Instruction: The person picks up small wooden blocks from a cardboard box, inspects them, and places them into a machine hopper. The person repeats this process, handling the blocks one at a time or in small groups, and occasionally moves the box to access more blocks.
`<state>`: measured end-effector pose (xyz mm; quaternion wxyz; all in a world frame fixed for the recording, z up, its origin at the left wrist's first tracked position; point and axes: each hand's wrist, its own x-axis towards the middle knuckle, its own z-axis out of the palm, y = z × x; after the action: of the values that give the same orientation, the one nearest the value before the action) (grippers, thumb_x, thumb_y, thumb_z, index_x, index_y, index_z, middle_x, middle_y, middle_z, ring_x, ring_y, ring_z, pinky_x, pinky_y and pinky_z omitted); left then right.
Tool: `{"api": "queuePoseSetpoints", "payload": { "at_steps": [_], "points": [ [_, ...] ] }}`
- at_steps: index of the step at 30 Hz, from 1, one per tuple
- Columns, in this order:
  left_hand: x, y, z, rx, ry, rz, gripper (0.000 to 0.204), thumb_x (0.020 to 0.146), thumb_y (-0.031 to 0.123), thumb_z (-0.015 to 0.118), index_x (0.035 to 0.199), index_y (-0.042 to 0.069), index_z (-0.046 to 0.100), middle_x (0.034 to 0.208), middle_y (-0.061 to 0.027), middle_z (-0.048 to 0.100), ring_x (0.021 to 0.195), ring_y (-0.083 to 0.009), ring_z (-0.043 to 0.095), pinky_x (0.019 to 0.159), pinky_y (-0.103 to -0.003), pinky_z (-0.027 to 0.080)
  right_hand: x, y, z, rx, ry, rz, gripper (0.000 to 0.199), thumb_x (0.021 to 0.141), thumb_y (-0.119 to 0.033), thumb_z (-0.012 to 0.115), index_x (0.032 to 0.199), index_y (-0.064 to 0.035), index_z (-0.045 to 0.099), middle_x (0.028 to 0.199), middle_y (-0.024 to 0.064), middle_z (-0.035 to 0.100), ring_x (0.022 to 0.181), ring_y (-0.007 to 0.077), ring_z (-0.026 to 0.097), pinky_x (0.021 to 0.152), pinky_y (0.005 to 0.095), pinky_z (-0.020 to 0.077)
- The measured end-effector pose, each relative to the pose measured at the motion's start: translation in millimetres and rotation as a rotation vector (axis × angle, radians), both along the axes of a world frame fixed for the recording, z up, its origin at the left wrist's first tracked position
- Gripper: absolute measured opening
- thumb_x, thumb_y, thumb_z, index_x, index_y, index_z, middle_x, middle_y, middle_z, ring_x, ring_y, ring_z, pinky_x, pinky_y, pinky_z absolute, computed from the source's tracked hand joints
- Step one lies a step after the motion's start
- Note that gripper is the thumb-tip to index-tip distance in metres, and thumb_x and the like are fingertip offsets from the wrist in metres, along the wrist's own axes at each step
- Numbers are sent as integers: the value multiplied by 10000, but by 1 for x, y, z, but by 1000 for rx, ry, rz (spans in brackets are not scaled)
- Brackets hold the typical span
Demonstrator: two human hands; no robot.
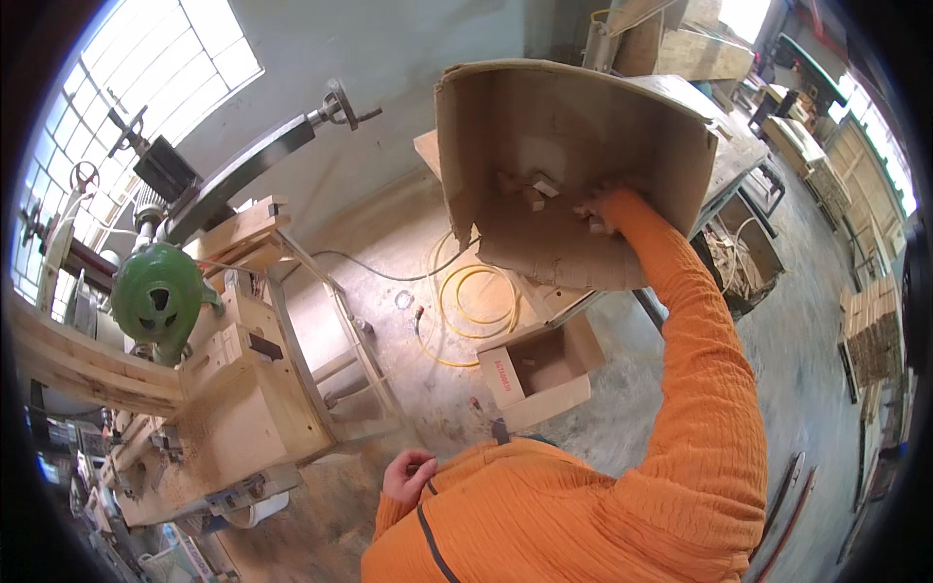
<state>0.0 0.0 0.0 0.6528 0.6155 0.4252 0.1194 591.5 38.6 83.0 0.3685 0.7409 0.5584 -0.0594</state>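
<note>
A large open cardboard box stands raised in front of me, its near edge torn. My right hand reaches down into it, fingers closed around a small wooden block. A few more small wooden pieces lie in the box, left of that hand. Low by my waist, my left hand is curled closed, thumb against the fingers. Whatever it may hold is hidden.
To the left is a woodworking machine with a green motor housing and a wooden bench. A smaller cardboard box and a coiled yellow hose lie on the floor. Stacked wood stands far right.
</note>
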Motion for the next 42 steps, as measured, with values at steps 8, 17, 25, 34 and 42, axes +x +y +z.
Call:
{"api": "queuePoseSetpoints", "payload": {
  "at_steps": [8, 17, 25, 34, 42],
  "points": [
    [29, -9, -1, -62, -109, 136, 153, 859, 118, 616, 957, 4, 588, 834, -45, 631, 775, -97, 580, 682, -243, 463, 16, 10, -34, 425, -1, 22, 786, 560, -240, 762, 1286, -158, 472, 1261, 121, 507, 1186, 283, 462, 963, 363, 407],
    [45, -7, -10, -34, -45, 63, 184, 849, 174, 627, 941, 16, 598, 823, -56, 625, 764, -119, 580, 680, -264, 476, 4, 6, -11, 347, 256, -145, 965, 483, -228, 772, 1355, -153, 364, 1196, 177, 541, 1048, 320, 556, 880, 394, 467],
    [91, 19, -5, -62, -169, 50, 280, 835, 139, 618, 1069, 5, 543, 947, -51, 589, 857, -128, 557, 740, -275, 476, -65, 1, -19, 1142, 1595, -279, 772, 591, -99, 768, 1234, -85, 341, 1044, 101, 530, 994, 174, 506, 855, 342, 449],
    [160, 31, 11, 11, -699, 190, 767, 800, 119, 663, 1411, 74, 201, 1300, -141, 418, 1159, -219, 466, 925, -321, 428, -286, -33, -59, 1050, 1827, -87, 734, 617, -92, 775, 1192, -51, 321, 1065, 101, 481, 961, 178, 507, 833, 312, 450],
    [105, 4, -12, -712, -432, 454, 369, 875, 277, 572, 1185, 130, 437, 1036, -67, 568, 937, -232, 607, 713, -354, 522, -306, -49, -100, 553, 1904, -104, 555, 682, -172, 765, 1117, -51, 443, 1068, 80, 494, 933, 163, 498, 824, 305, 433]
  ]
}}
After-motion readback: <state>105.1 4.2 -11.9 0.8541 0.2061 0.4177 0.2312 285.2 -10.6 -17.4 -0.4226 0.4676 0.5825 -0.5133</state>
